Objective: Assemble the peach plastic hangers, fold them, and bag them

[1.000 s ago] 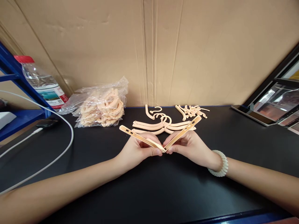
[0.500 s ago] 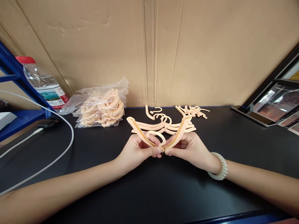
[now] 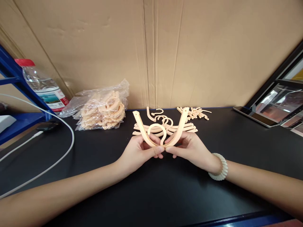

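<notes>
Between my two hands is a peach-coloured plastic clothes hanger (image 3: 180, 127), its two arms angled upward in a wide U and its curved hook rising in the middle. My left hand (image 3: 142, 148) pinches it near the centre joint, thumb in front and fingers behind. From the other side, my right hand (image 3: 188, 146) grips the same joint, thumbs almost meeting. Just behind, several similar hangers (image 3: 172, 128) lie stacked on the black table (image 3: 165, 192), partly hidden by the held one. A loose hook (image 3: 159, 111) and a loose arm piece (image 3: 149, 114) rest beyond them.
A clear plastic bag (image 3: 104, 108) full of peach parts sits at the back left, beside a water bottle (image 3: 49, 91) and a white cable (image 3: 71, 132). Small peach pieces (image 3: 196, 113) are heaped at the back. At right lies a tablet-like device (image 3: 254, 116); cardboard (image 3: 106, 47) stands behind.
The held hanger has tilted, its arms now standing more upright and closer together, with the hook raised. Both hands stay pinched at the centre joint, having hardly moved.
</notes>
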`<act>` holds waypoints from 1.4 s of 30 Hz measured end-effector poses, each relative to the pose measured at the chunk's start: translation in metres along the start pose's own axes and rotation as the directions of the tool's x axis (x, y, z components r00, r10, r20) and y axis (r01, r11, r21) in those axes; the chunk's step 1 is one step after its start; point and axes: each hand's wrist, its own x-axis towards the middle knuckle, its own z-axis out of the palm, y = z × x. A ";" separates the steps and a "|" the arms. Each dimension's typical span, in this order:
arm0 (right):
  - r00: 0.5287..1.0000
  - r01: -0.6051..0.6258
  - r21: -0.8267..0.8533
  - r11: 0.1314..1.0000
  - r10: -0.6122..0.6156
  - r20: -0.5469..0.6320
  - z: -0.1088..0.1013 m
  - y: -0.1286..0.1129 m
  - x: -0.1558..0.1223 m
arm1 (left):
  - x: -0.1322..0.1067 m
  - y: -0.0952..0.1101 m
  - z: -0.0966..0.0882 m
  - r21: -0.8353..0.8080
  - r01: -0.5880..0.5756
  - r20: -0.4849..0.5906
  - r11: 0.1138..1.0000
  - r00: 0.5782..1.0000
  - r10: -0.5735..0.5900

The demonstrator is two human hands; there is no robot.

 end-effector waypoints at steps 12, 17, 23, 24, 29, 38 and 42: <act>0.980 -0.035 -0.178 0.983 0.069 0.187 -0.090 -0.027 0.020 | -0.002 -0.003 -0.002 -0.017 -0.110 -0.285 0.994 0.953 0.100; 0.968 0.090 -0.518 0.850 0.047 0.245 -0.108 -0.029 0.020 | 0.002 -0.007 -0.007 0.027 -0.211 -0.398 0.977 0.894 0.204; 0.951 0.241 -0.736 0.633 -0.004 0.308 -0.114 -0.029 0.022 | 0.008 -0.014 -0.017 0.138 -0.231 -0.454 0.963 0.849 0.269; 0.948 0.247 -0.753 0.610 0.010 0.319 -0.114 -0.029 0.022 | 0.010 -0.014 -0.019 0.172 -0.241 -0.462 0.955 0.836 0.295; 0.936 0.259 -0.787 0.561 0.055 0.347 -0.115 -0.028 0.022 | 0.018 -0.016 -0.032 0.292 -0.233 -0.466 0.928 0.812 0.351; 0.924 0.275 -0.821 0.500 0.099 0.369 -0.111 -0.027 0.021 | 0.009 -0.008 -0.026 0.863 -0.209 -0.109 0.461 0.813 0.573; 0.924 0.289 -0.841 0.457 0.097 0.370 -0.105 -0.027 0.019 | -0.001 -0.007 -0.018 0.894 -0.379 0.180 0.238 0.792 0.584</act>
